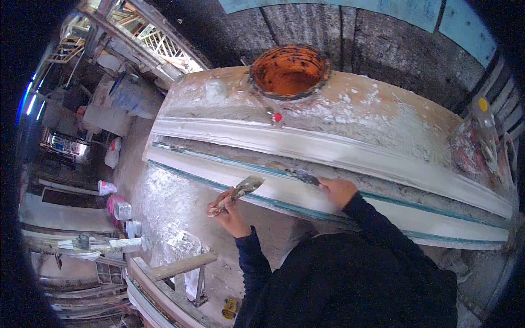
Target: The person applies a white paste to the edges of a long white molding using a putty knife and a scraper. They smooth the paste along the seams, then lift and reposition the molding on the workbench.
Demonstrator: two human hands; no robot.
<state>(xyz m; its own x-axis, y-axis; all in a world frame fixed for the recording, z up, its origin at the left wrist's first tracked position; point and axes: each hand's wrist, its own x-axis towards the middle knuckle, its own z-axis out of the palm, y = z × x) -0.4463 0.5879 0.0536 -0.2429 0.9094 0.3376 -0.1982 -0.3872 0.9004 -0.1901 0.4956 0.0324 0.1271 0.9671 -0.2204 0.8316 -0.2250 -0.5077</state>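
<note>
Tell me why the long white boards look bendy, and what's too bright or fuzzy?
Head view: the fisheye lens likely bows the white boards and leaves black corners; head view: light streaks glare at the far left, beside a dim background; head view: the right hand looks a little soft, perhaps from moving.
</note>
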